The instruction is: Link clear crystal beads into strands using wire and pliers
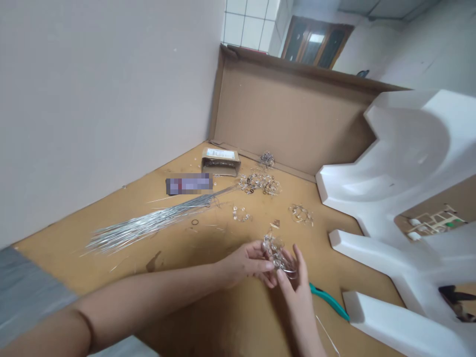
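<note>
Over the tan tabletop, our two hands grip a beaded wire piece.
Beyond it we see a white moulded form at right and a brown cardboard panel standing at the back; a bundle of silvery wires lies at left. Our left hand pinches the piece from one side, our right hand holds the other, its fingers curved around it. Smaller still are an open little box, a teal handle beside our right wrist, and loose bead clusters.
</note>
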Tool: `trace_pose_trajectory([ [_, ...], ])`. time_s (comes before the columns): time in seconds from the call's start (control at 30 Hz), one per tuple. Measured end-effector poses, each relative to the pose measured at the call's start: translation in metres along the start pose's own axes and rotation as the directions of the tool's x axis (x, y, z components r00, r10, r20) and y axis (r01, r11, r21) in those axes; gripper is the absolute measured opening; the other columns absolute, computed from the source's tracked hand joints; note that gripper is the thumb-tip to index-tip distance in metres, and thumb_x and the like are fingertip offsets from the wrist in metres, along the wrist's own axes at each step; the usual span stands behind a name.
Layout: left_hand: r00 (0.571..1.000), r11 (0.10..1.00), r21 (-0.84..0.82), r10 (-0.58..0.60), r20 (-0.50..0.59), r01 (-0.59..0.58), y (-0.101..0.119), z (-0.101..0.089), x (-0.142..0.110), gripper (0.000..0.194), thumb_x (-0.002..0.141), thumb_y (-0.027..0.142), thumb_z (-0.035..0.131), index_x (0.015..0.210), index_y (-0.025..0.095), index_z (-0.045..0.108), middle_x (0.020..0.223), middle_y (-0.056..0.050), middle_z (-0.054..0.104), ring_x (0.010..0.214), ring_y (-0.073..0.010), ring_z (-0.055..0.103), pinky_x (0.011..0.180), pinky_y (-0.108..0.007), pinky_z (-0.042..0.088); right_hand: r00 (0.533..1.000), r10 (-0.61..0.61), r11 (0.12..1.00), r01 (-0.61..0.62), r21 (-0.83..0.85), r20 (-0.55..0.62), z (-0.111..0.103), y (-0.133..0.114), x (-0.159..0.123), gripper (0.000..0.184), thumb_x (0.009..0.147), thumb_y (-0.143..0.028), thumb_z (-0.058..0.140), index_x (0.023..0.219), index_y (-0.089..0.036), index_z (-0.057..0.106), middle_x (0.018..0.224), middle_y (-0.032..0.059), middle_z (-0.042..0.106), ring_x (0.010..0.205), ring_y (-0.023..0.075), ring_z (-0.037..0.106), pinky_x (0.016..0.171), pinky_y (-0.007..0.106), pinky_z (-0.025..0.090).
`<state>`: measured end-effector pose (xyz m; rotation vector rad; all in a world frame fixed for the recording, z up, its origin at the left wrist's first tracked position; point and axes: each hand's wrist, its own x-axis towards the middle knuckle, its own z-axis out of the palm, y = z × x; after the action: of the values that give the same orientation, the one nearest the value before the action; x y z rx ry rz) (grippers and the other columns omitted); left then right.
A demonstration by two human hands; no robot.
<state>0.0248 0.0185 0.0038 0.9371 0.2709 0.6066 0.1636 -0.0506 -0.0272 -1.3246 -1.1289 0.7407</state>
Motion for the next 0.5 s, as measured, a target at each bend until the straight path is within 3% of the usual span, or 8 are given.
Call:
trace_pose_trajectory([
  [0.17, 0.995, 1.000, 0.008, -0.015, 0.101, 0.014, -0.011, 0.004, 0.000, 0.037, 0.065, 0.034, 0.073, 0.092, 0.015, 0.056, 0.084, -0.004, 0.062, 0.068, -0.0124, 0.061, 0.060, -0.022, 0.048, 0.984, -0.018, 0.995, 0.000, 0.100, 0.179, -0.001, 0.006, 0.001, 0.082, 0.073, -0.047, 0.059, 0.138, -0.027, 0.014, 0.134, 0.0172, 0.040, 0.117, 0.0284, 0.047, 0.092, 0.048, 0.041],
  [0.37, 0.993, 0.990, 0.140, 0.003, 0.121, -0.020, -0.022, 0.006, -0.002, 0.032, 0.068, 0.034, 0.071, 0.088, 0.015, 0.054, 0.076, 0.000, 0.057, 0.059, -0.0081, 0.055, 0.061, -0.023, 0.046, 0.994, 0.077, 0.987, -0.087, 0.136, 0.082, 0.001, -0.008, -0.004, 0.093, 0.068, -0.045, 0.065, 0.139, -0.029, 0.009, 0.125, 0.0155, 0.046, 0.110, 0.0269, 0.052, 0.082, 0.043, 0.048],
  [0.5, 0.991, 0.899, 0.417, 0.134, 0.025, -0.133, -0.022, 0.007, -0.007, 0.017, 0.075, 0.026, 0.061, 0.085, 0.014, 0.054, 0.076, -0.001, 0.056, 0.068, -0.0107, 0.053, 0.067, -0.024, 0.044, 0.996, 0.078, 0.993, -0.083, 0.086, 0.053, 0.005, -0.016, -0.005, 0.102, 0.062, -0.036, 0.072, 0.140, -0.028, 0.007, 0.125, 0.0145, 0.046, 0.110, 0.0257, 0.052, 0.087, 0.043, 0.045],
])
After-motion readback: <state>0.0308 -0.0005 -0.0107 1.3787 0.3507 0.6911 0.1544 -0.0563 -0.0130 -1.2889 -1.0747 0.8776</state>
